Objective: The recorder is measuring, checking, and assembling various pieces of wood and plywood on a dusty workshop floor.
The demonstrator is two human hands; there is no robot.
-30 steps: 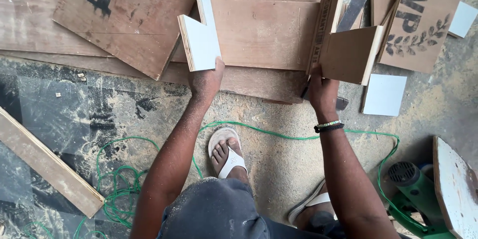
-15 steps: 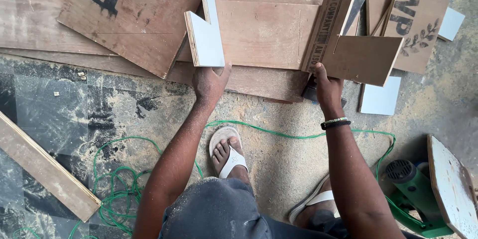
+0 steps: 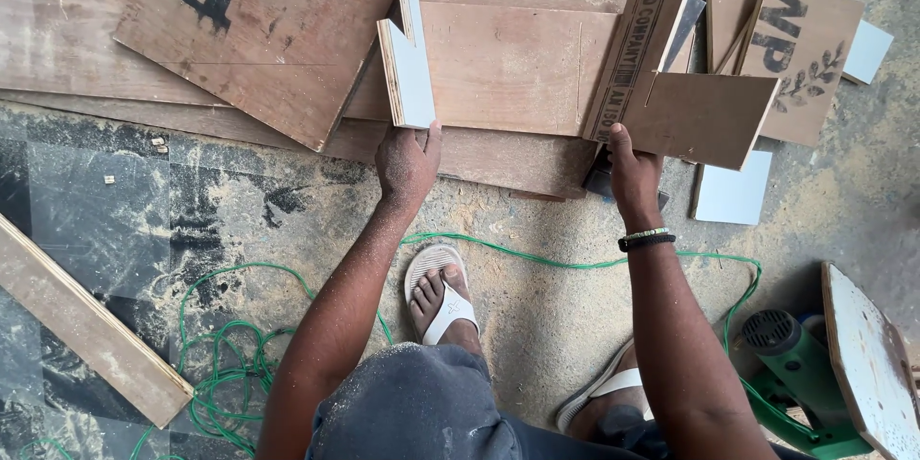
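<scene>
Notched white-faced board [image 3: 410,57] upright, long axis away from body, in left hand [image 3: 405,165] grip; right hand [image 3: 632,177] gripping brown panel [image 3: 695,115].

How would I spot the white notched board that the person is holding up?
Start at the big brown plywood sheet with black lettering, lying top left. Just right of its edge, the left hand holds the white-faced board upright. Unlike the brown pieces around it, it is white, with a stepped notch cut into its top.

Matt brown plywood offcut [image 3: 704,115], white-laminated piece [image 3: 414,77]
</scene>
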